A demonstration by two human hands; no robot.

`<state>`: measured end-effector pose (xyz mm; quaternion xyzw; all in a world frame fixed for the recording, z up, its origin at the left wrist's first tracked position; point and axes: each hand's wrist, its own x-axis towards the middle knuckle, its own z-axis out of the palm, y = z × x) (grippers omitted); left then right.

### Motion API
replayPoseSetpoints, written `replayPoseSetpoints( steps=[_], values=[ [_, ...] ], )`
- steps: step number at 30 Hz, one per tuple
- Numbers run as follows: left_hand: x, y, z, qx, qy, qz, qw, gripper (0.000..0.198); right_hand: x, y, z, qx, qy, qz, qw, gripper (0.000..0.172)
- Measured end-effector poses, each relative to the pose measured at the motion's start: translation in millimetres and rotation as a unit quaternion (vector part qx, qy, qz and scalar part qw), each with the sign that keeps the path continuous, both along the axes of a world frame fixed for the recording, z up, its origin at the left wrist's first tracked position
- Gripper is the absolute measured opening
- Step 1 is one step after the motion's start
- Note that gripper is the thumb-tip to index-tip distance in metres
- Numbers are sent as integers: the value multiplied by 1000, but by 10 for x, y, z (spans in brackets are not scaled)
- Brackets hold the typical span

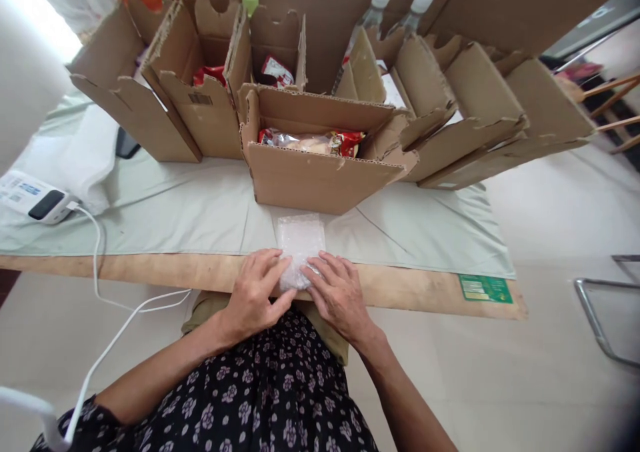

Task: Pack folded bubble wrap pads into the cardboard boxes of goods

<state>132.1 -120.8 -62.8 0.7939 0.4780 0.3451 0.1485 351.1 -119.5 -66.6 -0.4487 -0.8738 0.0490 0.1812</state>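
At lower centre, the near end of a strip of clear bubble wrap (pixel 301 234) is held between the left hand (pixel 257 285) and the right hand (pixel 337 292), fingers curved over it, thumbs set at its near side. The strip is laid across the edge of the surface (pixel 175 269), its far part flat on a pale green cloth (pixel 215 219). Just beyond, at centre, red-and-clear packets (pixel 310 143) are contained in an open cardboard box (pixel 305 180). Behind it, more open boxes are lined up to both sides, and two white-capped bottles (pixel 373 15) are seen upper right of centre. At left, a white cable (pixel 97 252) is plugged into a white device (pixel 45 203); at right, a green card (pixel 485 289) is seen on the wooden edge.
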Motion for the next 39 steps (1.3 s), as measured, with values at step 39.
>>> replayPoseSetpoints(
  steps=[39],
  values=[
    [444,403,273,-389,-209,-131,888,24,333,224,590,-216,215,-6,952,32]
  ],
)
